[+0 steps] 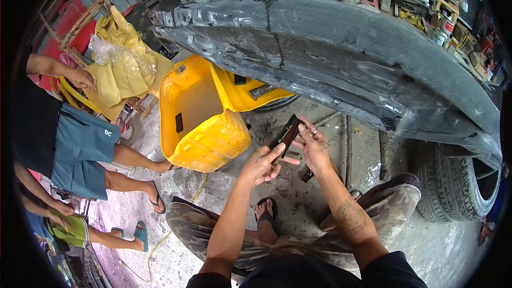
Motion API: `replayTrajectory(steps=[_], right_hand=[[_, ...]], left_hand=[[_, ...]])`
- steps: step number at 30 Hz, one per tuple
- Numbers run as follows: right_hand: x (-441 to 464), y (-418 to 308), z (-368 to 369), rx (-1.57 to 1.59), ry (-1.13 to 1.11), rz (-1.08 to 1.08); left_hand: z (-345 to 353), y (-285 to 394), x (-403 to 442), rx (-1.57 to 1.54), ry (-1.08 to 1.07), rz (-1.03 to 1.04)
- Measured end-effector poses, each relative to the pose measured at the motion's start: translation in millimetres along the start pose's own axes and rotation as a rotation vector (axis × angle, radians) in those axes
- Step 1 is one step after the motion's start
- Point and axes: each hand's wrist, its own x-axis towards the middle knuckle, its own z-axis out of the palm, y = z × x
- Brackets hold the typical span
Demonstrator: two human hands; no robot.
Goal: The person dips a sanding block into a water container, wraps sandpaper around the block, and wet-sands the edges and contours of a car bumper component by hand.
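Both my hands are closed on a narrow dark strip, black with a reddish-brown face, that looks like sandpaper [288, 135]. My left hand [261, 164] grips its lower end, thumb pressed along the near face. At the upper end, the fingers of my right hand [313, 147] pinch its edge. The strip slants up to the right, and whether it wraps a block I cannot tell. Just beyond it hangs the underside of a large dark-grey car body panel [341, 59], scuffed and streaked. Left of my hands stands a cut-open yellow plastic container [213, 147] with cloudy liquid inside.
A tyre [453, 189] stands under the panel's right end. Metal bars [384, 155] lie on the concrete floor. Two people stand at the left, one in blue shorts [85, 133]. A yellow cord [154, 248] crosses the floor, and cluttered shelves [426, 0] line the back.
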Motion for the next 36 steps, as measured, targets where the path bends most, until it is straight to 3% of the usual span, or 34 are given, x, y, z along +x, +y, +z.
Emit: replayTrajectory(steps=[3, 5, 7, 9, 17, 21, 23, 25, 29, 30, 36], right_hand=[[-6.7, -1.7, -1.2, -0.069, 0.106, 0.038], [-5.0, -4.3, 0.3, -0.135, 0.163, 0.043], [-5.5, -0.6, 1.9, -0.169, 0.158, 0.003], [-7.3, 2.8, 5.7, -0.175, 0.153, -0.043], [-8.3, 3.2, 10.9, -0.027, 0.088, -0.011], [-8.8, 6.3, 5.3, -0.056, -0.08, 0.05], [-6.9, 19.7, -1.0, -0.047, -0.05, 0.03], [-3.4, 31.0, -0.7, 0.013, -0.019, 0.141], [0.3, 36.1, -1.1, 0.044, 0.063, 0.148], [-0.2, 38.0, -5.2, 0.049, 0.038, 0.137], [5.8, 48.1, -25.7, 0.129, -0.073, 0.095]], left_hand=[[3.4, -2.1, 0.8, 0.05, -0.016, -0.022], [12.9, -8.5, -0.2, 0.031, 0.167, 0.21], [4.7, -15.6, 14.6, 0.252, 0.316, 0.414], [1.2, -17.5, 21.2, 0.364, 0.272, 0.388], [10.9, -6.8, 15.9, 0.512, 0.422, 0.462], [-4.3, 0.1, 10.6, 0.449, 0.34, 0.367], [-12.8, -0.4, 7.7, 0.448, 0.297, 0.308], [-16.5, -2.5, 7.5, 0.51, 0.293, 0.285], [-20.5, -17.2, 10.4, 1.037, 0.484, 0.651], [-19.4, -21.5, 12.8, 0.875, 0.465, 0.534], [-10.1, -16.7, 10.2, 0.687, 0.451, 0.427]])
